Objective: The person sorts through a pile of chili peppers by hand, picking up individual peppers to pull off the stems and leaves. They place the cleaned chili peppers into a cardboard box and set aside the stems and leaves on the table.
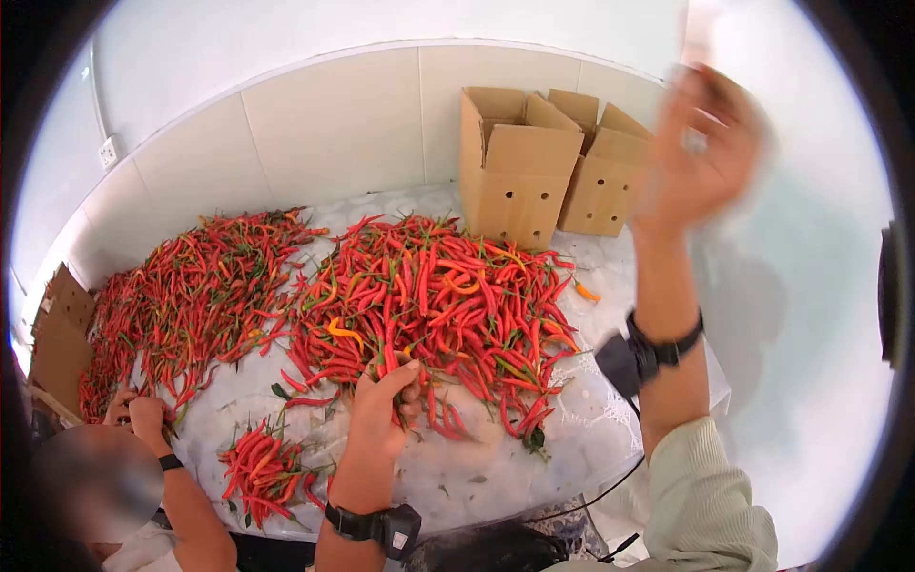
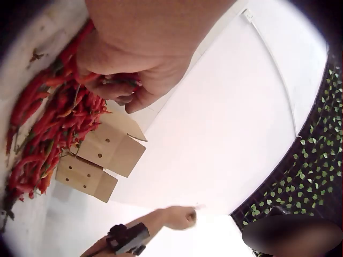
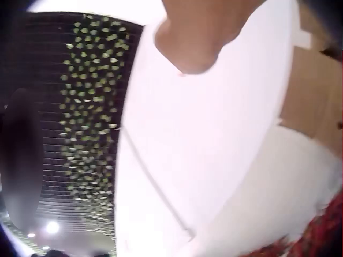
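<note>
My left hand (image 1: 381, 410) grips red chili peppers (image 1: 389, 360) at the front of the middle heap; in the left wrist view its curled fingers (image 2: 120, 93) partly hide them. My right hand (image 1: 705, 153) is raised high beside the wall at the right, blurred, well above the table. Its thumb and fingers come together at a pale pinkish strip (image 1: 701, 33), too blurred to name. The large heap of red chilies (image 1: 438, 286), with a few orange ones, lies just beyond my left hand. A smaller chili pile (image 1: 262, 467) sits left of my left forearm.
Two open cardboard boxes with round holes, a nearer one (image 1: 529, 181) and another (image 1: 605, 181), stand at the back. Another chili heap (image 1: 200, 296) spreads leftward, where another person's hands (image 1: 138, 415) work beside a cardboard box (image 1: 62, 334). A pale cover (image 1: 591, 419) lies over the table.
</note>
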Motion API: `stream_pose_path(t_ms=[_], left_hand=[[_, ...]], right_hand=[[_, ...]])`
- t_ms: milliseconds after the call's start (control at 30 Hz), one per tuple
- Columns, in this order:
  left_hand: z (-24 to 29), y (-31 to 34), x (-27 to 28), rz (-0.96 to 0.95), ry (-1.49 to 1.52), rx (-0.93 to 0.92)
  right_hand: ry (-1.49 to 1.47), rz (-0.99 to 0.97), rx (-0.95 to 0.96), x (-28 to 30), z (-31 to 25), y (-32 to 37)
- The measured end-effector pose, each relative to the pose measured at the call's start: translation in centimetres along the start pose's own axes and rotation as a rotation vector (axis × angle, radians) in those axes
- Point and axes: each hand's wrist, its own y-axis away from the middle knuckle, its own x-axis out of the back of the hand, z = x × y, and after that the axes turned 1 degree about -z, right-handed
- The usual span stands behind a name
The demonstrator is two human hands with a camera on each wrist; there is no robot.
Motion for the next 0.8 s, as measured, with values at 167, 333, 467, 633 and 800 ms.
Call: stream_pose_path(t_ms=[167,333,467,633,800], left_hand=[[-0.1,-0.5,0.3,0.047,-0.036,0.003],[0.0,0.4,-0.3,0.035,-0.061,-0.039],[0.2,0.0,0.4,0.100,-0.041,-0.075],[0.4,-0.4,0.6,0.088,0.022,-0.029],[0.0,-0.8,0.8,0.073,0.037,0.063]], right_hand=[[0.208,-0.690,-0.058,-2.6,4.7,10.5],[-0.197,-0.972,-0.347,2.8,-1.4,15.9],[-0.364,-1.180,-0.379,6.6,-4.9,18.1],[-0.500,-1.383,-0.368,8.6,-7.5,19.0],[-0.500,-1.674,-0.308,10.3,-8.5,18.7]])
